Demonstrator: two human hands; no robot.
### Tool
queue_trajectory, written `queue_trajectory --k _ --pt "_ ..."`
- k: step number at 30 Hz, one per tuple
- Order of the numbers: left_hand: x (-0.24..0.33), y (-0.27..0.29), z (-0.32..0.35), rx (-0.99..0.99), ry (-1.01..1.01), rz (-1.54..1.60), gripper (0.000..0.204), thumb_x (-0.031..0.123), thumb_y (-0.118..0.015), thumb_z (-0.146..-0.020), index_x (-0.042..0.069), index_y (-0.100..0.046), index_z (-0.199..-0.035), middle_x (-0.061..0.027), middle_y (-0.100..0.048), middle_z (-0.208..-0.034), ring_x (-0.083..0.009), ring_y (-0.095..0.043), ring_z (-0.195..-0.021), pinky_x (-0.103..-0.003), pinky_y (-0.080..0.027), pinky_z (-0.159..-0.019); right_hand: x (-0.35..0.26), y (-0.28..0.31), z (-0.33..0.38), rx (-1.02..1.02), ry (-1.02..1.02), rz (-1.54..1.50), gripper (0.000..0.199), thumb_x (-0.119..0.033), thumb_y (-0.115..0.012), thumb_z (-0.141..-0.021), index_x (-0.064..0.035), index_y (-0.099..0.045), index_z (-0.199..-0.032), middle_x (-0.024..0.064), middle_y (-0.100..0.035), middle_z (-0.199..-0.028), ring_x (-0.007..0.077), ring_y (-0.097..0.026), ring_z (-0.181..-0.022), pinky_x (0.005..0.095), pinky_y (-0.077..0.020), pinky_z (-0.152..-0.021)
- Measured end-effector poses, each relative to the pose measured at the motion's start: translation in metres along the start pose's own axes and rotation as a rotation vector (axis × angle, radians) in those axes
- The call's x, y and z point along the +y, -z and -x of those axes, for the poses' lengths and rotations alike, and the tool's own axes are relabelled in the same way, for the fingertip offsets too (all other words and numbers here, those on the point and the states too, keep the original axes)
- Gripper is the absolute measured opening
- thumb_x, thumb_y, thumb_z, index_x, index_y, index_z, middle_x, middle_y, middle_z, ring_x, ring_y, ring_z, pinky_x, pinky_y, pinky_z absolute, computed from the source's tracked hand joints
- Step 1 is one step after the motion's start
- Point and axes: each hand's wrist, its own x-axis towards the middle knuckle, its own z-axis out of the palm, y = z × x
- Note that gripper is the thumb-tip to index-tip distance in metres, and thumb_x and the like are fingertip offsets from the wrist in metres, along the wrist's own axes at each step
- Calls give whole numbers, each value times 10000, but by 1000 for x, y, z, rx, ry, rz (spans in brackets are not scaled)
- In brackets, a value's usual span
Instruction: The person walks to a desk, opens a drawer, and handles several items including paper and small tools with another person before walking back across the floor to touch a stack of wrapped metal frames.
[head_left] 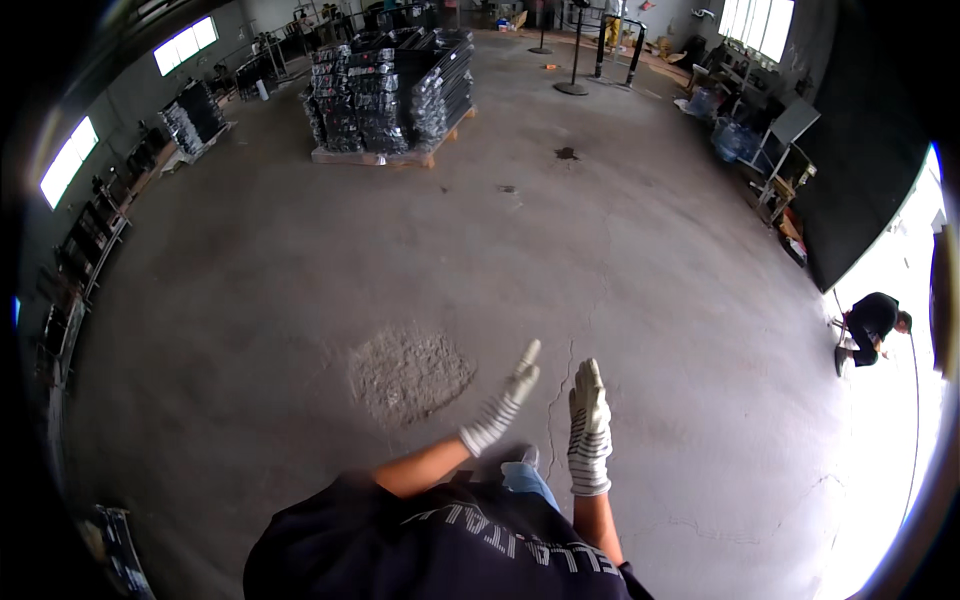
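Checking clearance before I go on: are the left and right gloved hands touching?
Apart. The head view shows bare gray floor between the left hand and the right hand.

A wide floor of smooth grey concrete (pixel 250 260) fills most of the frame. In the lower centre it has a rough, crumbly grey patch (pixel 411 375) and, to the right of this, a thin winding crack (pixel 553 420). A dark stain (pixel 567 153) lies in the upper centre. Two bright rectangular windows (pixel 70 162) are in the left wall; another bright window (pixel 756 28) is at upper right. Strong white light fills an opening (pixel 870 450) at the right edge, beside a large dark panel (pixel 850 180).
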Motion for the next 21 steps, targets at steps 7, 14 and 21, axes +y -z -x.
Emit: queue_trajectory --k 7,14,21 --pt "-17 89 -81 330 -25 -143 568 411 -211 -941 51 -177 -1379 -83 -171 -1441 -195 -150 -1327 -352 -118 -1086 -52 -6 -148 -197 -12 80 465 -319 -495 -886 8 -472 -1215 118 -523 -1201 212 -480 -1118 322 -331 -967" --pt "-32 160 -143 667 279 -222 551 385 -253 -949 35 -199 -1371 -78 -221 -1424 -196 -170 -1321 -299 -118 -1086 -12 -34 -278 -621 -416 290 433 -309 -511 -869 48 -546 -1113 140 -603 -1058 220 -572 -974 331 -412 -897" --pt "-10 281 -330 736 -14 195 560 346 -356 -935 -24 -242 -1338 -117 -278 -1393 -192 -220 -1299 -295 -170 -1080 -27 -57 -464 -457 -338 367 472 -359 -526 -854 43 -551 -1099 149 -605 -1048 234 -578 -977 335 -419 -881"
